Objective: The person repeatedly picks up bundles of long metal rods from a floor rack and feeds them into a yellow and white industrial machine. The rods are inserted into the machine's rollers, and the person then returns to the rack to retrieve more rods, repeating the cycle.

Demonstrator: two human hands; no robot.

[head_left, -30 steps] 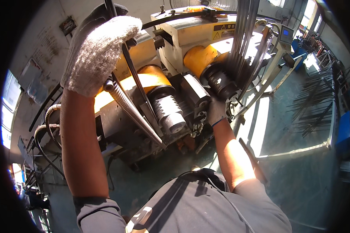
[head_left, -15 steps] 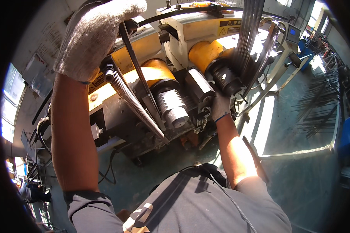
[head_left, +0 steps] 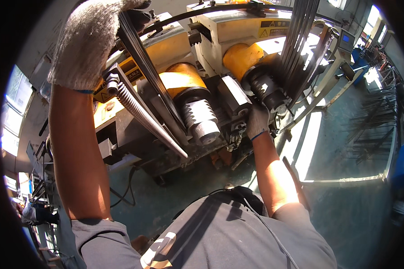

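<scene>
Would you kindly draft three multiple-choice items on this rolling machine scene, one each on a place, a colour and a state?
1. Where is the left hand?
A. Raised at the machine's top, on the dark rods
B. Down on the floor
C. On the person's shirt

2. What colour are the two large rollers?
A. Blue
B. Yellow-orange
C. White

3. How are both hands covered?
A. Bare
B. In black rubber gloves
C. In pale knitted gloves

Answers:
1. A, the left hand is closed around the dark rods high up.
2. B, both rollers show yellow-orange.
3. C, the left hand and the right hand, low by the right roller's toothed end, wear pale knit gloves.
</scene>
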